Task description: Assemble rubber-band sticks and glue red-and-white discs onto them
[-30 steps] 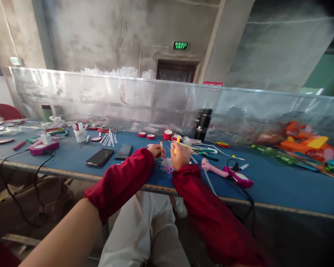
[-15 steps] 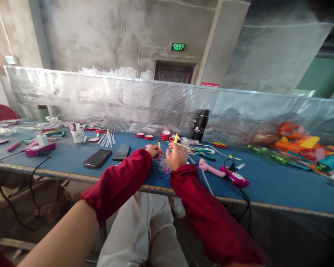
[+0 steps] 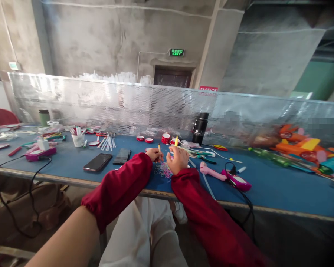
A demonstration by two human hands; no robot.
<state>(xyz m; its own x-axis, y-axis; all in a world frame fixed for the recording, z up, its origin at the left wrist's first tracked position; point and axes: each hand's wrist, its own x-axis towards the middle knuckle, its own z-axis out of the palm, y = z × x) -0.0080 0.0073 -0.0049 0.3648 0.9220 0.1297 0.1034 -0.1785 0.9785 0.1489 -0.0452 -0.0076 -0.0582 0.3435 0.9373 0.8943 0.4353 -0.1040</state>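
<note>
While our left hand [image 3: 155, 155] pinches a thin stick [image 3: 159, 148] just beyond the pile of coloured bands [image 3: 165, 170], our right hand [image 3: 178, 160], right beside that pile, has loosened its fist into a lighter hold on the yellow pen-like tool [image 3: 176, 141]; we judge this a regrip, the work still unfinished.

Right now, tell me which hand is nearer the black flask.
Right. The right hand is in front and left of the black flask; the left hand is also in front, but farther left.
</note>
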